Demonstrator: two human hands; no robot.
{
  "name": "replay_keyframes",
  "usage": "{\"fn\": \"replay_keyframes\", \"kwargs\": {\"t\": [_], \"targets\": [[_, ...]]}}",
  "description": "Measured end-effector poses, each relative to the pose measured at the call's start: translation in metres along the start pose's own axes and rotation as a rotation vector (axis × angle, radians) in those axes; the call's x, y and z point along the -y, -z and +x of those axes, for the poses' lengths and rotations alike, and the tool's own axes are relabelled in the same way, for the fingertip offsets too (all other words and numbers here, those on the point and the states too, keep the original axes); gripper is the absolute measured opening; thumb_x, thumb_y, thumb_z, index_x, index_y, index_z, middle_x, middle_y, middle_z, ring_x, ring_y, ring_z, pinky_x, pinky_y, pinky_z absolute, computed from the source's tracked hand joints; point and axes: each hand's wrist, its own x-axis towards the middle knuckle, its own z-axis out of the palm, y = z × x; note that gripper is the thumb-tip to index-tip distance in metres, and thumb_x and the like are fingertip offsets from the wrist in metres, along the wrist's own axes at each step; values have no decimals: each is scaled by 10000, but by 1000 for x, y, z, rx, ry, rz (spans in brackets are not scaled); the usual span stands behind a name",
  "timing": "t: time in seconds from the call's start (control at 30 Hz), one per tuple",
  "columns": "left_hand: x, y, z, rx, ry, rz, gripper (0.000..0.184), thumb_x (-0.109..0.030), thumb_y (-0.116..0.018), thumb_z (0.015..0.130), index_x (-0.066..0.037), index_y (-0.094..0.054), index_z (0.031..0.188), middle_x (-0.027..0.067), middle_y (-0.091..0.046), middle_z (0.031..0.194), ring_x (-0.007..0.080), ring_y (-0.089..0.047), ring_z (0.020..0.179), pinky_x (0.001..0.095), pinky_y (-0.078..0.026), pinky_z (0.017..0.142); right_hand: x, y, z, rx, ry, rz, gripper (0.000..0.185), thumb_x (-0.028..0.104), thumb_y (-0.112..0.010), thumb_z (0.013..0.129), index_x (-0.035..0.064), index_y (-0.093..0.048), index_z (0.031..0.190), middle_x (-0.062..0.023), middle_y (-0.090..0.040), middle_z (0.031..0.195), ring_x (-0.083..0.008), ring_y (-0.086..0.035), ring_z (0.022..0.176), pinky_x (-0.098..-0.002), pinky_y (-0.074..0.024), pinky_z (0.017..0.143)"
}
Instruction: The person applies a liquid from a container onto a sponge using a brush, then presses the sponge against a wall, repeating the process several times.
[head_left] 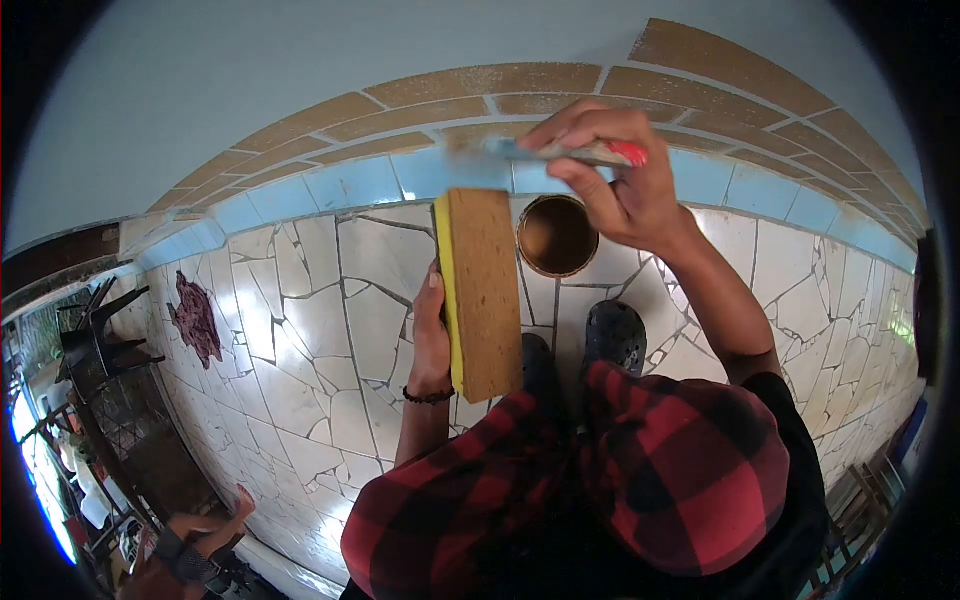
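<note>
Plaid knees [690, 465] — block [484, 295] partly hiding shoe [540, 372], cloth [197, 318] aside.

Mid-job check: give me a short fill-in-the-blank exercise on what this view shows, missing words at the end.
1. The brown block in the left hand has a long side coloured ____.
2. The tool in the right hand has a handle end coloured ____.
3. The row of tiles just below the brick pattern is ____.
4. In the picture, the dark reddish cloth lies to the ____ of the round container.

Missing words: yellow; red; blue; left.
</note>
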Motion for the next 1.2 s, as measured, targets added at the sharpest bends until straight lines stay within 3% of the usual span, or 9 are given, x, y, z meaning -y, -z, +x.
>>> {"fn": "replay_keyframes", "kwargs": {"t": [0.1, 0.33, 0.43, 0.53, 0.67, 0.77, 0.9, 1.03, 1.2], "targets": [[-4, 5, -14, 14, -61, -23, 559, -412, -354, 1047, -19, -387, 1442, 140, -577, 1250, 215, -630, 1067, 355, -541, 867, -2, 18, -5, -89, 41, -36, 220, 97, -595, 980, 56, -478, 1162, -168, -684, 1032, -226, -675, 878, -334, -545, 770], [-13, 37, -20, -152, -223, -327, 600, -448, -328, 1039, -9, -381, 1446, 220, -520, 1343, 293, -631, 1003, 420, -569, 801, 2, 18, -93, -610, -821, 749, 117, 129, -546, 1009, 88, -510, 1113, -119, -637, 962, -208, -665, 773, -340, -553, 662], [-22, 30, -19, -34, -323, -370, 582, -432, -316, 1047, -21, -380, 1455, 213, -490, 1405, 298, -630, 1017, 463, -541, 873, 1, -2, -123, -693, -1167, 766, 97, 114, -594, 982, 67, -563, 1061, -106, -642, 898, -196, -682, 736, -326, -566, 671], [-22, 45, -21, -165, -316, -299, 530, -420, -396, 1049, -74, -394, 1451, 114, -546, 1341, 275, -580, 1139, 437, -504, 935, -1, -10, -134, -569, -1237, 602, 164, 100, -686, 927, 48, -579, 1040, -92, -648, 876, -174, -680, 740, -295, -547, 629], [-39, 43, -23, -236, -447, -153, 663, -401, -586, 974, -99, -318, 1500, 83, -505, 1380, 264, -495, 1257, 433, -456, 1011, -18, -11, -154, -481, -874, 10, 270, 110, -777, 857, 23, -579, 1019, -23, -599, 827, -98, -546, 625, -214, -434, 560], [-81, 22, -23, -199, -585, 57, 893, -356, -801, 825, -121, -282, 1512, 69, -480, 1397, 254, -479, 1286, 436, -449, 1037, -8, 4, -151, -406, -1026, -150, 384, 144, -831, 783, 28, -571, 1039, -37, -565, 895, -104, -472, 685, -245, -415, 608], [-142, -21, -40, -202, -698, 572, 982, -355, -918, 694, 56, -382, 1408, 117, -582, 1250, 253, -596, 1148, 414, -477, 1010, 7, 25, -138, -484, -709, -406, 376, 121, -804, 767, 33, -566, 1044, -94, -556, 990, -135, -462, 729, -275, -407, 629], [-194, -99, -44, 37, -1069, 1602, 756, -169, -924, 489, 31, -664, 1169, 108, -600, 936, 232, -543, 804, 356, -455, 676, 27, 49, -115, -498, -332, -310, 261, 55, -751, 783, 13, -555, 952, -145, -587, 913, -176, -517, 709, -277, -418, 606], [-188, -130, -37, 146, -1352, 1968, 534, -172, -856, 611, -146, -734, 1130, -8, -594, 1001, 185, -522, 813, 332, -428, 695, 61, 49, -81, -431, -152, 155, 241, 38, -745, 781, 39, -507, 746, -91, -597, 711, -148, -543, 579, -271, -419, 531]]}}
